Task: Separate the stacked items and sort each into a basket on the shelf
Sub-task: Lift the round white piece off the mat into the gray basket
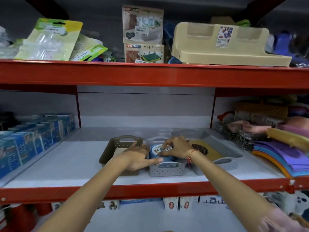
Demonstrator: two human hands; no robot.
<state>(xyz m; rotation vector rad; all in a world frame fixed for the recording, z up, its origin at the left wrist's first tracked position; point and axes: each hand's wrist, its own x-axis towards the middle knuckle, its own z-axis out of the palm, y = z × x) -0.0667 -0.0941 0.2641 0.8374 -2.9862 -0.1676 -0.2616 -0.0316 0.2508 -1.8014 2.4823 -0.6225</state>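
Observation:
A blue round container (164, 158) with a white patterned lid stands in the small grey basket (167, 169) at the middle of the white shelf. My left hand (137, 156) presses against its left side, thumb on the blue wall. My right hand (175, 147) grips the lid from above and the right. A brown basket (115, 144) to the left holds a pale flat item. A larger grey basket (222, 146) to the right holds a yellow flat item (212, 154) with a dark mesh disc (199, 149) on it.
Blue boxes (25, 141) line the shelf's left end. Coloured flat sheets (280, 158) and metal racks (237, 134) crowd its right end. The red shelf beam (150, 76) hangs overhead, the red front edge (150, 190) runs below my forearms.

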